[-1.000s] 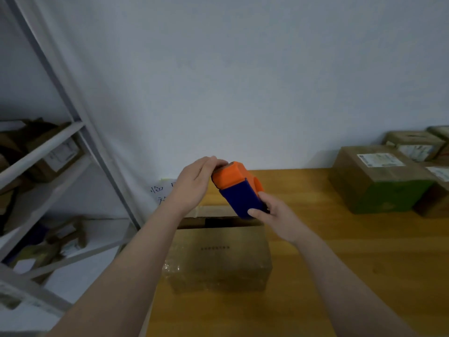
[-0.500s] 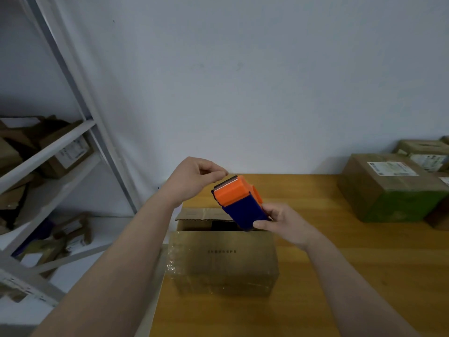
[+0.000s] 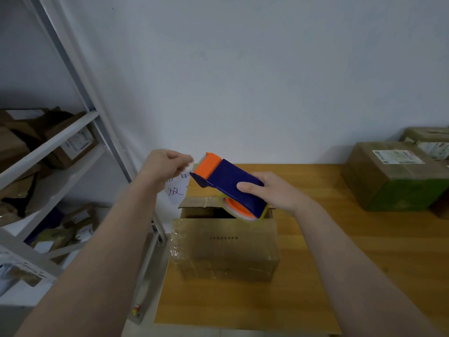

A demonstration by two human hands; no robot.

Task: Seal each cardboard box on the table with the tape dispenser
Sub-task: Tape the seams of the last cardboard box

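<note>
A blue and orange tape dispenser (image 3: 226,183) is held tilted above an open cardboard box (image 3: 224,249) at the left end of the wooden table (image 3: 364,263). My right hand (image 3: 274,193) grips the dispenser's blue body near the tape roll. My left hand (image 3: 167,166) hovers just left of the orange head, fingers curled and pinched together right at the tape's outlet; the clear tape end itself is too faint to make out. The box's far flap stands up and its front is wrapped in clear film.
A brown box with a green side (image 3: 393,176) and another labelled box (image 3: 430,139) sit at the table's right rear. A white metal shelf rack (image 3: 73,132) full of parcels stands to the left. A handwritten paper note (image 3: 176,190) hangs by the wall.
The dispenser has tipped from upright to lying at an angle, roll end now down over the box. My left hand moved from the orange top to its left side, fingers pinched.
</note>
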